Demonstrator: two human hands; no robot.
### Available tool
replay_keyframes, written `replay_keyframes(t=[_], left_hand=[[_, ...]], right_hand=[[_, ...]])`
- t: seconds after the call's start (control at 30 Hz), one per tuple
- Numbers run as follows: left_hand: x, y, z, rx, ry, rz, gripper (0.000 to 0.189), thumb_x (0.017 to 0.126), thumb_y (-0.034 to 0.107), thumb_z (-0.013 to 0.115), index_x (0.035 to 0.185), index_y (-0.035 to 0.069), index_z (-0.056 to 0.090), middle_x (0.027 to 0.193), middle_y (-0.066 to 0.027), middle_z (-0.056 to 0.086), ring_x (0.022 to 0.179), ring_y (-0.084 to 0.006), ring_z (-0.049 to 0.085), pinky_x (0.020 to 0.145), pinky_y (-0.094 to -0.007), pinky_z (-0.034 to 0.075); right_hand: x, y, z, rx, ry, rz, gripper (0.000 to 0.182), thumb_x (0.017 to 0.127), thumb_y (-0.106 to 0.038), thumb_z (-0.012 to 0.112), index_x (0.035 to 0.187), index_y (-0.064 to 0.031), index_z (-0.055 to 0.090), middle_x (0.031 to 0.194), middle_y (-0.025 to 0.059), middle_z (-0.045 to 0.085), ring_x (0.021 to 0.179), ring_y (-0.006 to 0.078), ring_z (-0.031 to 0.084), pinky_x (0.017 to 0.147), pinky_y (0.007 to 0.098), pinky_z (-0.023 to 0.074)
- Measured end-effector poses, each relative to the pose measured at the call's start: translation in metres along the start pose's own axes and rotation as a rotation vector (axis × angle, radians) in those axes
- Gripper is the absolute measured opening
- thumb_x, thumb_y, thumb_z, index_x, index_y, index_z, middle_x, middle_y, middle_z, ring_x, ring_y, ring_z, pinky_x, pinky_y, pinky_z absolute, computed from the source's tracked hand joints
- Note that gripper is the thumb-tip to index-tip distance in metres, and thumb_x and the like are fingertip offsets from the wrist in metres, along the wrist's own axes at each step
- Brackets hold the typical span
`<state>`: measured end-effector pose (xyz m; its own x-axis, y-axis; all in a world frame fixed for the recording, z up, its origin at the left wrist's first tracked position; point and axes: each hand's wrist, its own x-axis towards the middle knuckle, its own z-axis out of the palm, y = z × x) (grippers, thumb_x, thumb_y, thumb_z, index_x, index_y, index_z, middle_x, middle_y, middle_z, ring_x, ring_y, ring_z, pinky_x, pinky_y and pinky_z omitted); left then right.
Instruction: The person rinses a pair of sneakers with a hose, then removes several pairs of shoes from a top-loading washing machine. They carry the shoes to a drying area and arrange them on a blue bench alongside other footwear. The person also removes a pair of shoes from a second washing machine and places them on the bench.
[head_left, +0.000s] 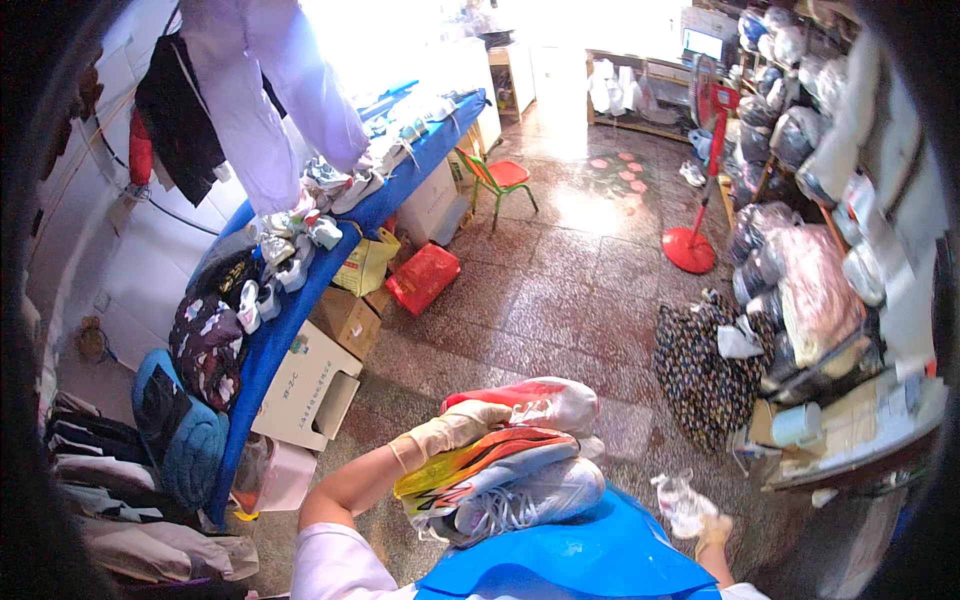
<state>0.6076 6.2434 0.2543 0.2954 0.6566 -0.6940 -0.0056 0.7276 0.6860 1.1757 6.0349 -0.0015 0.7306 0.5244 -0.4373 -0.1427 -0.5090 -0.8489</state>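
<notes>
My left hand (480, 416), in a thin cream-coloured glove, is wrapped over several sneakers held against my blue apron (570, 555). Among them are a red and white sneaker (555, 403), a yellow and orange sneaker (442, 472) and a pale grey-white sneaker with loose laces (532, 495). The fingertips lie between the red shoe and the yellow one. Low on the right, my right hand (714, 531), also gloved, holds a whitish shoe or clear plastic item (679, 504) away from the body; which of these it is, I cannot tell.
A long table with a blue cover (300, 322) bears more shoes and clothes at left, with boxes (307, 386) below. A red bag (424, 279) and a green-framed chair (499, 176) stand by it. At right are a red floor fan (688, 250), a patterned cloth bundle (705, 367) and bagged goods.
</notes>
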Motion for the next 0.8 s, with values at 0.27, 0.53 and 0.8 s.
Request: replay_keyframes(t=[0.27, 0.53, 0.8], left_hand=[[0.15, 0.167, -0.099, -0.098, -0.001, 0.109, 0.016, 0.09, 0.012, 0.061, 0.099, 0.0, 0.067, 0.091, -0.0088, 0.069, 0.081, -0.0157, 0.064, 0.075, -0.0265, 0.052], [0.302, 0.357, -0.238, 0.429, 0.036, 0.363, 0.021, 0.091, 0.012, 0.061, 0.109, 0.003, 0.067, 0.096, -0.0025, 0.068, 0.088, -0.0108, 0.061, 0.079, -0.0243, 0.05], [0.409, 0.48, -0.371, 0.214, 0.18, 0.397, 0.018, 0.091, 0.013, 0.063, 0.102, 0.0, 0.068, 0.093, -0.0042, 0.069, 0.083, -0.0108, 0.062, 0.073, -0.0251, 0.051]], right_hand=[[0.203, -0.25, 0.352, -0.186, -0.155, -0.223, 0.046, 0.065, 0.002, 0.076, 0.107, 0.0059, 0.058, 0.094, 0.0109, 0.064, 0.073, 0.0185, 0.062, 0.061, 0.0315, 0.0519], [0.235, -0.388, 0.555, 0.191, -0.285, 0.0, 0.031, 0.074, 0.0, 0.072, 0.103, 0.0026, 0.062, 0.087, 0.0061, 0.065, 0.06, 0.0143, 0.059, 0.047, 0.0243, 0.0449], [0.263, -0.491, 0.722, -0.012, -0.393, 0.044, 0.027, 0.075, -0.022, 0.07, 0.096, -0.0056, 0.064, 0.089, -0.0004, 0.062, 0.074, 0.0099, 0.056, 0.061, 0.0204, 0.0426]])
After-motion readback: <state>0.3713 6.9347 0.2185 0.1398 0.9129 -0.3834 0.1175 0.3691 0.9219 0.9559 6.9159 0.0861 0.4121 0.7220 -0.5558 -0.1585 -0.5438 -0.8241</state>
